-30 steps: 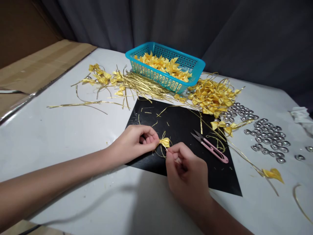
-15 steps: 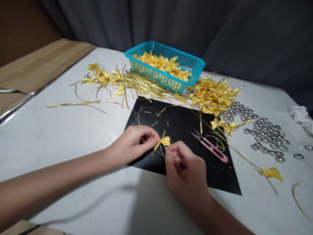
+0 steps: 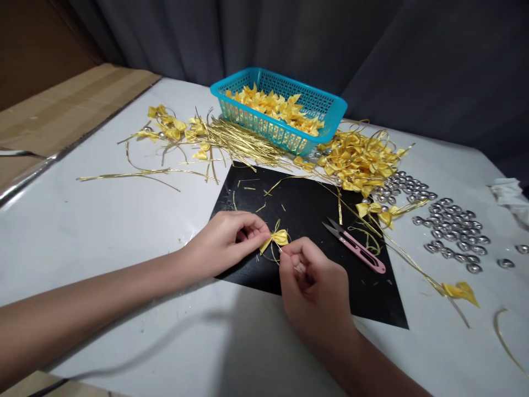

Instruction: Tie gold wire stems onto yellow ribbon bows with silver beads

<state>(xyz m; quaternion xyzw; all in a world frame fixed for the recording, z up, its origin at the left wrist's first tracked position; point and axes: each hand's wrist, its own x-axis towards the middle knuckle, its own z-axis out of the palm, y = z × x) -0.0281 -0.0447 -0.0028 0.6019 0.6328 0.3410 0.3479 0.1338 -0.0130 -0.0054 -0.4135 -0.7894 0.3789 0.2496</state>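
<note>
A small yellow ribbon bow [image 3: 280, 237] with thin gold cord looping around it is held just over the black mat [image 3: 297, 193]. My left hand [image 3: 237, 237] pinches the bow's left side between thumb and fingertips. Just below and to the right, my right hand [image 3: 312, 275] is closed in a pinch on a thin pale strand [image 3: 280, 248] that runs down from the bow's middle. Whatever else lies inside the right fingers is hidden. Pink thread snips [image 3: 359, 251] rest on the mat to the right, blades pointing up and left.
A blue basket [image 3: 330, 118] of yellow ribbon pieces stands at the back. Before it lies a bundle of gold cords [image 3: 243, 144], with a heap of yellow bows [image 3: 357, 160] to its right. Silver beads [image 3: 454, 226] spread across the right side. Short cord scraps dot the mat.
</note>
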